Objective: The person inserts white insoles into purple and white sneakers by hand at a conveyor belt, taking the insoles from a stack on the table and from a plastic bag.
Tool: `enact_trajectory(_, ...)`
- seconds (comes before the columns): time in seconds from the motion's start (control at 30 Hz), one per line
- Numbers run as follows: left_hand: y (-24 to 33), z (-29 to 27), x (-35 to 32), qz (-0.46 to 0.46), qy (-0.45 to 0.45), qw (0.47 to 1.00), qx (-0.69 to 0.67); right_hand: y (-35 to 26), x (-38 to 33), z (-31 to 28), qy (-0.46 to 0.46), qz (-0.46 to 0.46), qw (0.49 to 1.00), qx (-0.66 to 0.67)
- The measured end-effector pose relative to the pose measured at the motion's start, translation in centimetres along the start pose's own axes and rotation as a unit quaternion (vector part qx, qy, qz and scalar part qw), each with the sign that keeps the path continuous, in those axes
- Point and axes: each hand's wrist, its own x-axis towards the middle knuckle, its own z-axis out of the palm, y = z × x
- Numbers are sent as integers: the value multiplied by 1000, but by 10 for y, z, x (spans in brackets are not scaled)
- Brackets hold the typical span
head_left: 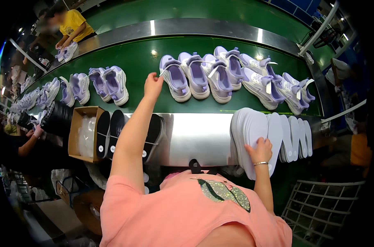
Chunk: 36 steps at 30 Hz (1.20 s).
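Fingertips of the left hand [153,84] pinch a small white tag at the heel of a lilac sneaker [175,78], the first in a close row on the green conveyor belt [141,57]; the arm stretches far forward, likely because the belt lies beyond the steel shelf [195,136]. The right hand [261,150] curls its fingers over the top edge of a fanned stack of white insoles [252,131], standing on edge along that shelf, seemingly so single pieces peel off easily. Black insoles [108,131] lean beside a cardboard box [82,133] to the left. More sneaker pairs trail off leftward, blurred. The person's pink shirt [187,214] hides the shelf's near edge, and the box's pale contents are hard to make out.
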Motion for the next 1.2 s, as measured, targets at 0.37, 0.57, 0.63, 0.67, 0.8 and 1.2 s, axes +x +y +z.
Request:
enact_trajectory(0.37, 5, 44, 101, 123, -141, 979, 80, -24, 9, -31, 70, -2, 991, 111)
enact_trajectory(0.57, -40, 43, 112, 49, -141, 989, 10, -169, 89, -61, -60, -364, 911, 182)
enact_trajectory(0.63, -45, 37, 104, 28, -164, 986, 4, -218, 117, -39, -59, -498, 864, 49)
enact_trajectory(0.67, -49, 33, 102, 14, -164, 986, -11, -245, 128, -29, -103, -521, 847, -22)
enact_trajectory(0.8, -44, 24, 84, -13, -179, 981, -77, -329, 145, 21, -160, -552, 799, -176)
enact_trajectory(1.2, -38, 24, 82, -58, -155, 985, 43, -305, 137, 14, -198, -432, 862, -179)
